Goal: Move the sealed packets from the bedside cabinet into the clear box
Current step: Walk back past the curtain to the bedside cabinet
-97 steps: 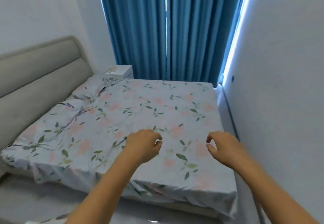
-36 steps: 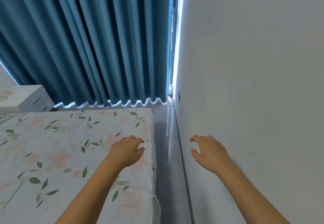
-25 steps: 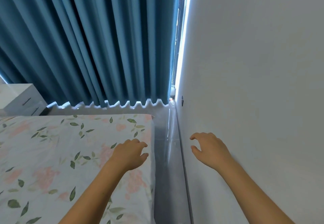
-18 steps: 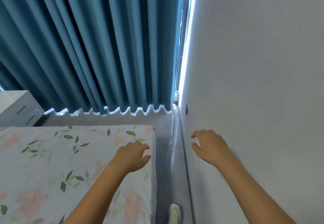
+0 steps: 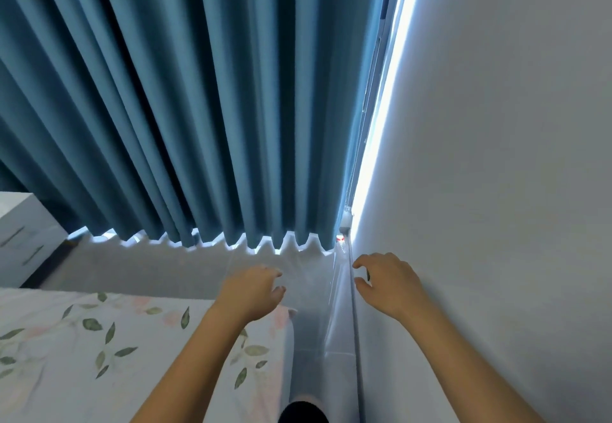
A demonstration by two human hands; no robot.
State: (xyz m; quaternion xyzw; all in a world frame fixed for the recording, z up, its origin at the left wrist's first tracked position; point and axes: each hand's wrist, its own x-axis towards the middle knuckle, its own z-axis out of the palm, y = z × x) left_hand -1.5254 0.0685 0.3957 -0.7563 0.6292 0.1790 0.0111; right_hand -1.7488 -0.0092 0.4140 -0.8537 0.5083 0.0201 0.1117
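Item: left hand [image 5: 253, 291], bare, raised over the corner of the bed, fingers loosely curled and apart, holding nothing. Item: right hand [image 5: 387, 285], bare, raised near the plain pale wall [image 5: 496, 190], fingers likewise loose and spread, holding nothing.

Item: white bedside cabinet with drawer fronts [image 5: 23, 237], at the far left edge, well apart from both hands, beside the curtain. Only its corner and side showed; its top was cut off by the frame, so whether packets lay on it could not be told. Sealed packets: none in view. Clear box: none in view.

Progress, as judged: no packet was in hand or in the box as far as the view showed; the whole transfer appeared left to do, beginning with reaching the cabinet.

Item: bed under a pale sheet printed with green leaves and pink flowers [image 5: 99, 356], filling the lower left. Item: pleated blue fabric curtain [image 5: 198, 108], hanging to just above the floor.

Open room: a narrow strip of glossy grey floor [image 5: 311, 340] ran between bed edge and wall, then turned left along the curtain hem toward the cabinet. Edges to mind: the bed corner, the wall skirting.
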